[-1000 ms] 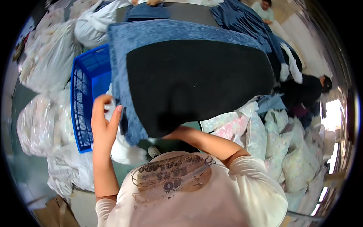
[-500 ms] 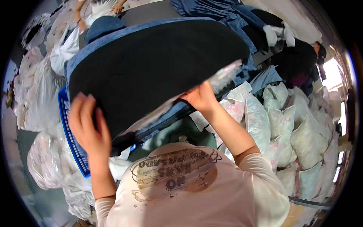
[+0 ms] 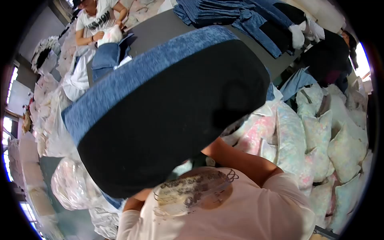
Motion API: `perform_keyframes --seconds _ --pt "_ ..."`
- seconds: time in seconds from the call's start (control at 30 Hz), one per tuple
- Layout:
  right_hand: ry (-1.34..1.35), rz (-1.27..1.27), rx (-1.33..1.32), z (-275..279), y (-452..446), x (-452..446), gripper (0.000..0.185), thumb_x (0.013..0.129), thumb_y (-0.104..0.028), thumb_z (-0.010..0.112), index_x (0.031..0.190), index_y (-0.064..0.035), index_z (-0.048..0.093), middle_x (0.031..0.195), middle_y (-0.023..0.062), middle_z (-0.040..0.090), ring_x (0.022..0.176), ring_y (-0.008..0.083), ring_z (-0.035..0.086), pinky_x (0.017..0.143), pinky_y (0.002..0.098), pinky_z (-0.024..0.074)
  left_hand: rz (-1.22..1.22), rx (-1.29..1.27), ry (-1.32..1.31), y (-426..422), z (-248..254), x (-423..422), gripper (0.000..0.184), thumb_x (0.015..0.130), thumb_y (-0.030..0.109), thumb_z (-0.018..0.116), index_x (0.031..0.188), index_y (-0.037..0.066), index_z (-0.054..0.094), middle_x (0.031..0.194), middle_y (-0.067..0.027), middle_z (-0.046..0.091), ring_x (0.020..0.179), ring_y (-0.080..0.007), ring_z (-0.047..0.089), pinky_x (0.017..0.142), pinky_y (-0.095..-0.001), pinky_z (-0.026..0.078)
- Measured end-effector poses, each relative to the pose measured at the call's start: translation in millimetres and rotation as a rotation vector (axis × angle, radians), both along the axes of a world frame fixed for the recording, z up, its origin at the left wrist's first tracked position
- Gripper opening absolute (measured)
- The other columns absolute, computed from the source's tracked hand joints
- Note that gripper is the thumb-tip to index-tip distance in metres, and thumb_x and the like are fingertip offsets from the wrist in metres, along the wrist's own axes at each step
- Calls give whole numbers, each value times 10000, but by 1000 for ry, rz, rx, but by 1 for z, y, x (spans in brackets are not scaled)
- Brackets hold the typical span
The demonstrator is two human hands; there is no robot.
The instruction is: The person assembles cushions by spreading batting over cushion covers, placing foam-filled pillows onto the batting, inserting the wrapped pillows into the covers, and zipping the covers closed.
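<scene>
A large cushion (image 3: 172, 108) fills the middle of the view, tilted, with its flat black underside facing me and a blue fabric band along its far side. Both my arms reach in under its near edge. The right forearm (image 3: 242, 158) passes behind the lower right edge, and that hand is hidden. Only a bit of my left arm (image 3: 140, 196) shows below the lower left corner; its fingers are hidden too. A dark shadow lies on the right part of the black fabric.
Beyond the cushion is a grey table (image 3: 158, 30) with stacked blue covers (image 3: 212, 12). Across it, a person (image 3: 100, 18) handles a white stuffed piece over blue fabric. Pale filled pillows (image 3: 288, 132) pile up at right; clear plastic bags (image 3: 72, 186) lie at left. Another person (image 3: 326, 54) bends at far right.
The cushion has tipped and come nearer to me, showing its blue side band and covering both hands. Its open edge with pale filling and the blue basket are now out of sight.
</scene>
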State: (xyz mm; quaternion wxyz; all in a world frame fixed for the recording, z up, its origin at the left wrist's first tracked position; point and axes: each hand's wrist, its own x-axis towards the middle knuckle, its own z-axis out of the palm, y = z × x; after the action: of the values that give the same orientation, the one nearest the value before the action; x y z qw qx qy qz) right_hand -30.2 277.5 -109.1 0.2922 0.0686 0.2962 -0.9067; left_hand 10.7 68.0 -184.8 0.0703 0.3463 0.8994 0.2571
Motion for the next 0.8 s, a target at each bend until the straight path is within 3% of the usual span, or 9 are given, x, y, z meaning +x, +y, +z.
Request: perform_keyframes --seconds 0.1,0.23,0.27,0.53,0.63,0.67,0.7,0.77,0.8 --pt "-217 -46 -157 5 -15 -43 391 1028 -316 409 1327 -85 511 1281 92 585 1171 273 554 998 427 452 -59 -87 188 12 4 -8 554 869 331 633 1377 146 511 1380 -215 486 1326 -363 415 1121 -489 308" --pt "-177 -79 -174 1 -55 -129 363 1010 -306 448 1289 -96 547 1216 73 625 1097 254 590 936 410 480 -67 -285 469 19 27 -24 660 786 412 682 1379 178 512 1535 -88 374 1434 -294 304 1178 -460 202" --pt "-167 -87 -178 0 -65 -147 356 1006 -304 458 1280 -99 556 1200 69 635 1078 250 599 920 405 487 -96 -389 422 16 30 -25 782 783 479 682 1460 189 419 1591 -73 290 1462 -270 260 1191 -455 171" --pt "-35 199 -27 -14 -37 -145 301 971 -286 536 1205 -120 628 1070 32 715 931 212 670 796 370 542 -14 -288 335 23 34 -15 686 839 408 627 1454 171 436 1596 -75 275 1474 -263 224 1188 -467 183" --pt "541 479 584 28 34 -107 306 907 -352 655 1082 -104 692 1013 67 731 868 217 684 786 356 539 9 -203 253 31 89 -6 648 811 296 690 1402 116 496 1537 -114 369 1416 -275 346 1134 -447 316" --pt "1293 351 908 20 60 -114 321 858 -382 711 972 -82 719 943 121 723 846 239 686 792 374 528 72 -118 255 29 103 6 596 801 270 703 1347 91 543 1464 -123 449 1354 -288 424 1084 -429 377" --pt "1268 405 1118 63 88 -99 337 789 -408 747 899 -90 722 890 141 706 847 249 685 786 389 510 136 -30 256 24 117 23 545 790 243 716 1291 66 591 1391 -132 528 1291 -301 503 1035 -412 438" --pt "1939 -52 1652 98 127 -102 285 750 -338 743 799 -63 684 782 118 683 764 315 668 735 398 508 270 -120 389 3 153 63 397 795 229 719 1140 39 671 1188 -128 645 1120 -327 613 884 -411 522" --pt "1918 -1 1663 117 141 -112 284 756 -339 719 773 -60 667 730 129 652 731 330 651 753 425 505 411 -158 323 -16 155 86 360 797 223 716 1109 46 682 1138 -137 658 1052 -343 629 846 -430 524"
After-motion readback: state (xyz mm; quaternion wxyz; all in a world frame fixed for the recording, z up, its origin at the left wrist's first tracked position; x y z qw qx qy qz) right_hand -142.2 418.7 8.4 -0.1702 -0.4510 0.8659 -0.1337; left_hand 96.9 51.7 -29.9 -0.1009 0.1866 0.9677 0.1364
